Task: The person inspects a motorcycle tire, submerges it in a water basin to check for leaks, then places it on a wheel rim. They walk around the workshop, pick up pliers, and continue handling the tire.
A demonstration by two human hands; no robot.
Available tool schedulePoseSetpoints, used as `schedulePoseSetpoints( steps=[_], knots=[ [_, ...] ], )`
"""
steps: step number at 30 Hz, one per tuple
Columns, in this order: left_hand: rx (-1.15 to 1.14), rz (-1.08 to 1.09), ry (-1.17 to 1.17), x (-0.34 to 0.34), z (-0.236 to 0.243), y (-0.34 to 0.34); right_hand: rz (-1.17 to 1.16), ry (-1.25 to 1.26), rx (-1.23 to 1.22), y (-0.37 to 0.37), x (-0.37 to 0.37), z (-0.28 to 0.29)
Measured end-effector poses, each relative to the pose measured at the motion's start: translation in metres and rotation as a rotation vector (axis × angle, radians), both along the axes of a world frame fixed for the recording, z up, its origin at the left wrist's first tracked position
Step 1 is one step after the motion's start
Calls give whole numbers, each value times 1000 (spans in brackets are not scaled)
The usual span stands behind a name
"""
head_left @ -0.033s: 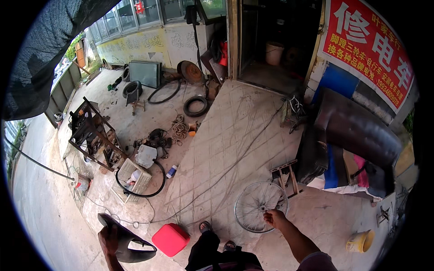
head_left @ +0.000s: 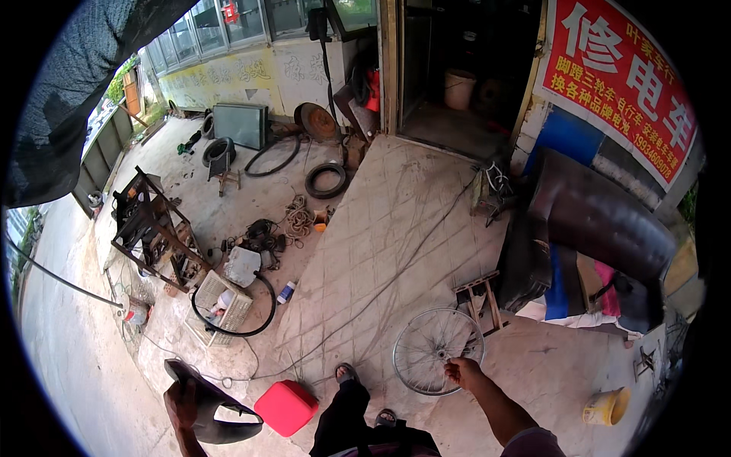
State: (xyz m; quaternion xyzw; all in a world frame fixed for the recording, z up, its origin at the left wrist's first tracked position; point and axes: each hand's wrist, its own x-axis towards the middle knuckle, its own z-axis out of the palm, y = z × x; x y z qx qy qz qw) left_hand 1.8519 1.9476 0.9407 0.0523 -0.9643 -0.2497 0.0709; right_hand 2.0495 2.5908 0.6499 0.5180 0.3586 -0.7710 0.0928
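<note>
My right hand (head_left: 462, 372) has its fingers closed at a bare bicycle wheel (head_left: 397, 358), near the hub. The wheel has a silver rim and thin spokes, with no tyre on it; the exact grip is hidden behind the fingers. Off to the left, my left hand (head_left: 180, 405) grips a black curved piece (head_left: 209, 423) with a bright opening through it, whose kind I cannot make out. A red square-topped stool (head_left: 286, 408) stands between that piece and my feet. Just beyond the wheel lies a small rusty metal frame (head_left: 481, 305).
A white plastic basket (head_left: 242, 311) with a black tube over it stands left. Behind it are a cluttered metal rack (head_left: 160, 232) and loose tyres (head_left: 327, 180). A cable (head_left: 365, 302) crosses the floor. To the right are a dark padded seat (head_left: 609, 213) and a yellow bucket (head_left: 607, 407).
</note>
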Motion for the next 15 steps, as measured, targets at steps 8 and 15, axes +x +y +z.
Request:
schedulePoseSetpoints(
  steps=[8,15],
  knots=[
    [214,-169,-109,-236,-38,118,-31,-172,133,55,-75,2],
    [323,-496,-180,-430,3,310,52,-319,267,86,-118,80]
  ],
)
